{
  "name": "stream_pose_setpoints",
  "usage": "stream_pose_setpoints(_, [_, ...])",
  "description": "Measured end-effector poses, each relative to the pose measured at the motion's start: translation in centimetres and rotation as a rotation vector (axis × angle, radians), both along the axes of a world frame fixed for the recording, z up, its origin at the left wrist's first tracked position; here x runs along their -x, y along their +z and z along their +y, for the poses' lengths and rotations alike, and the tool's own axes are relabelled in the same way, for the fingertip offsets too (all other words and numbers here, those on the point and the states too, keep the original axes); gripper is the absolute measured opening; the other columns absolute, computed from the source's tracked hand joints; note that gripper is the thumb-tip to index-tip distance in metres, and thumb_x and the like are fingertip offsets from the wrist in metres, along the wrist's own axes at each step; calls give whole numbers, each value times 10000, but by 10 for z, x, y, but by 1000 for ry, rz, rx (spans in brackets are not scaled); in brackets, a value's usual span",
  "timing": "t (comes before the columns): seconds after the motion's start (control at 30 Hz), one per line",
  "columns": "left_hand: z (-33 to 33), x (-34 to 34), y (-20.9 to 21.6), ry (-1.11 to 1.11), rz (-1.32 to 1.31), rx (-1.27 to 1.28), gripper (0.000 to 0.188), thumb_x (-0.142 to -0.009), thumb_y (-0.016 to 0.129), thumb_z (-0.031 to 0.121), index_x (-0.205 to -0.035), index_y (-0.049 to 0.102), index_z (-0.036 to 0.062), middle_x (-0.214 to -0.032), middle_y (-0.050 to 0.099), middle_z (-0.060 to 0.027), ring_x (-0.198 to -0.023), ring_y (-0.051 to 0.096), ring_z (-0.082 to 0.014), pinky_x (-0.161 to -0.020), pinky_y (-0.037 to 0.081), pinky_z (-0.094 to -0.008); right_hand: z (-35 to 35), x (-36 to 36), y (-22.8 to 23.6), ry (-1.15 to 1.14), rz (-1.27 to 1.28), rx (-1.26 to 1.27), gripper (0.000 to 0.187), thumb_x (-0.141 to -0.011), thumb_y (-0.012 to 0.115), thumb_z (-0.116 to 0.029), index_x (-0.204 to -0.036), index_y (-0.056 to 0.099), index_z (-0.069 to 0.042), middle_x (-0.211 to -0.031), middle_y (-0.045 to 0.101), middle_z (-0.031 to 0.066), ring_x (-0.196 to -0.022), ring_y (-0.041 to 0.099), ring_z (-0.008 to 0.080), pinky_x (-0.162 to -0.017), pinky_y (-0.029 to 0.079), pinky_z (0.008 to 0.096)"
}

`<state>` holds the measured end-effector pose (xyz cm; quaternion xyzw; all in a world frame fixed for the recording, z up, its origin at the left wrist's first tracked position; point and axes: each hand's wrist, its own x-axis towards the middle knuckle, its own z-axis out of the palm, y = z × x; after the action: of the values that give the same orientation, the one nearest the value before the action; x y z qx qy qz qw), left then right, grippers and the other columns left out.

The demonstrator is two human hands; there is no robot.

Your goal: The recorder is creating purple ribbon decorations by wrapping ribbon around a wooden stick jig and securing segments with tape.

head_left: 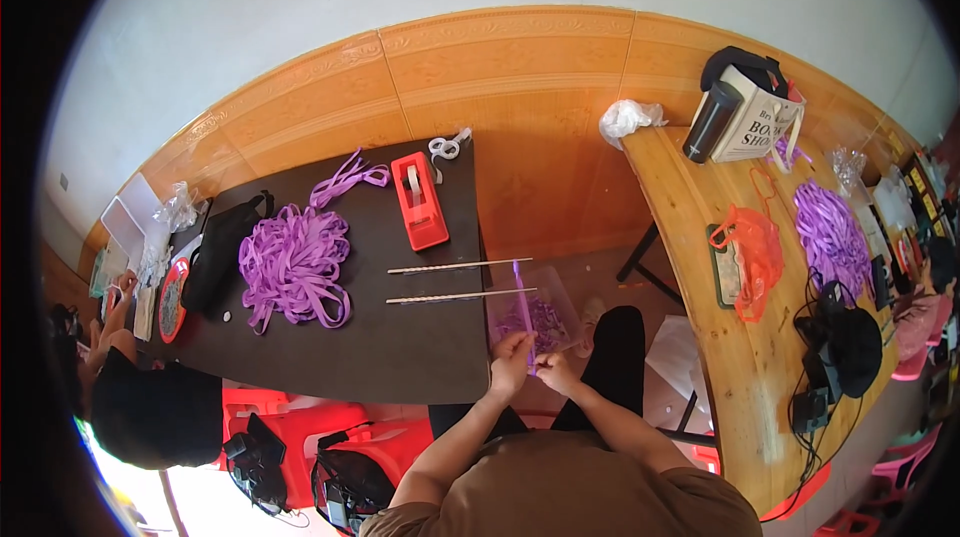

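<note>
A purple ribbon (523,309) is stretched between my hands and the tips of two thin sticks, where it meets the far stick (455,266) and crosses the near stick (455,297). Both sticks lie on the dark table (420,357) and stick out past its right edge. My left hand (511,361) is closed on the ribbon. Just right of it and slightly lower, my right hand (555,373) pinches the same ribbon near its lower end. Below them stands a clear plastic box (571,305) with purple ribbon pieces inside. Whether the ribbon loops around the sticks is too small to tell.
Left on the dark table lie a big purple ribbon heap (293,262), a red tape dispenser (420,205) and scissors (446,147). A wooden table (690,207) at right bears a red plastic bag (755,257), a dark tumbler (712,122) and cables. Another person (150,412) sits far left.
</note>
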<state>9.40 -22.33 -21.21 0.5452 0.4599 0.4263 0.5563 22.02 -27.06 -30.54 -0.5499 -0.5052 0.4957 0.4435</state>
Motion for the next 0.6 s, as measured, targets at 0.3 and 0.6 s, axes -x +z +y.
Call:
stream_pose_setpoints(0.3, [-36,13,-49,4,367,-321,119,-734,691,83,-793,638,-6,-704,576,-138,-627,563,-260,-549,435,-334,1,5,-21,-104,513,320,50,-778,603,-37,-765,650,-25,-666,575,-2,-581,498,80,-510,381,231])
stream_pose_setpoints(0.6, [-48,41,-42,-92,284,-289,86,-742,681,52,-755,643,-24,-694,594,-116,-633,587,-241,-571,455,-317,19,2,12,-198,401,650,52,-728,694,-15,-724,656,-49,-629,592,19,-531,508,79,-462,359,216])
